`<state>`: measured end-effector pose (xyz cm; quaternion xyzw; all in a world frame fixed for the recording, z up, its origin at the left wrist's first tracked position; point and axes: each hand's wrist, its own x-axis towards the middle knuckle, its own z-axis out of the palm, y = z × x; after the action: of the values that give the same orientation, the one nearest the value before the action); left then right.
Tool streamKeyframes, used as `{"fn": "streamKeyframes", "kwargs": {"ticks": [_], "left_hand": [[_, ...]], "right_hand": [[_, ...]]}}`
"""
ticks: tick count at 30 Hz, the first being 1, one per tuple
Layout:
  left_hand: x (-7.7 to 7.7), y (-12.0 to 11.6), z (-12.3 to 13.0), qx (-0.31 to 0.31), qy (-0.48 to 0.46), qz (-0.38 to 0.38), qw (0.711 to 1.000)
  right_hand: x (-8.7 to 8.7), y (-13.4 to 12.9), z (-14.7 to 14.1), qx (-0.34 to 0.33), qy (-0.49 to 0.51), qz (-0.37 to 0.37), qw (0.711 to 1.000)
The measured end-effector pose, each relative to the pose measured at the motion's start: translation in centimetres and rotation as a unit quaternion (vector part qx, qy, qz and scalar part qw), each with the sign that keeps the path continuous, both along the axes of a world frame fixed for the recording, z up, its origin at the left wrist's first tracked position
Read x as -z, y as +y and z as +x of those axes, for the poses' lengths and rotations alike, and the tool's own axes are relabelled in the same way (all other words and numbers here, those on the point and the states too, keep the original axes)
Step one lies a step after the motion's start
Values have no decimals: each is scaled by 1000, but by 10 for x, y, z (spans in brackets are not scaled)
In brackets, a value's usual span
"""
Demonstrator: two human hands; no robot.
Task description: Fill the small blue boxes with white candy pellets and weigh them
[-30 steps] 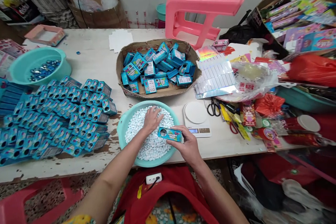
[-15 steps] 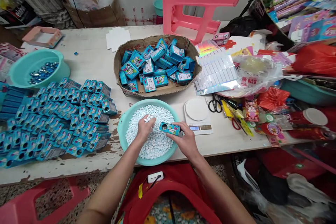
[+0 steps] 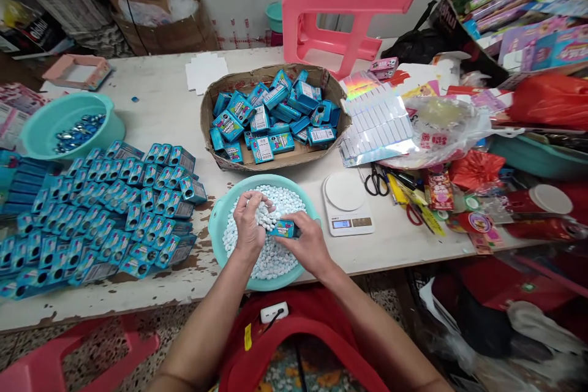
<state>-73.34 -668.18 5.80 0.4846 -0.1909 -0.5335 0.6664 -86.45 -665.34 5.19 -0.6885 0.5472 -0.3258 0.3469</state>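
Note:
White candies [image 3: 275,261] fill a turquoise basin [image 3: 215,220] near the table's front edge. Above them my left hand [image 3: 249,223] is cupped round a heap of the candies. My right hand [image 3: 310,242] grips a small blue box [image 3: 283,228], whose left end meets the candies at my left hand. The box lies roughly level, and its opening is hidden. Behind the basin, a cut cardboard carton [image 3: 225,164] holds several more blue boxes [image 3: 261,149]. Rows of blue boxes with round holes [image 3: 151,226] stand to the left.
A white scale [image 3: 346,193] sits right of the basin, beside black scissors [image 3: 376,180]. Further right are cutters, plastic bags and a red can. A turquoise bowl [image 3: 114,125] with shiny blue pieces is at the left; a pink stool [image 3: 294,24] stands at the back.
My left hand has risen from the candies, turned palm up and now holds a heap of them. My right hand has brought the blue box left against that heap.

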Motion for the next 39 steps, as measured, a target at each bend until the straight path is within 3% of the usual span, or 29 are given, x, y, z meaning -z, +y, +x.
{"fn": "streamKeyframes", "kwargs": {"ticks": [7,18,26,34,39], "left_hand": [[-7,-3,-3,5,-26,17,1000],[-7,-7,-3,12,-38,15,999],[13,-15,-6,9,-25,29,999],[3,-9,-10,14,-49,-4,999],[-1,-12,-9,-14,-47,-9,999]], "right_hand": [[0,-3,0,-2,-33,8,999],[2,-9,0,16,-72,30,997],[14,-15,0,18,-64,33,997],[16,-12,0,17,-123,45,991],[17,-14,4,17,-155,63,986]]}}
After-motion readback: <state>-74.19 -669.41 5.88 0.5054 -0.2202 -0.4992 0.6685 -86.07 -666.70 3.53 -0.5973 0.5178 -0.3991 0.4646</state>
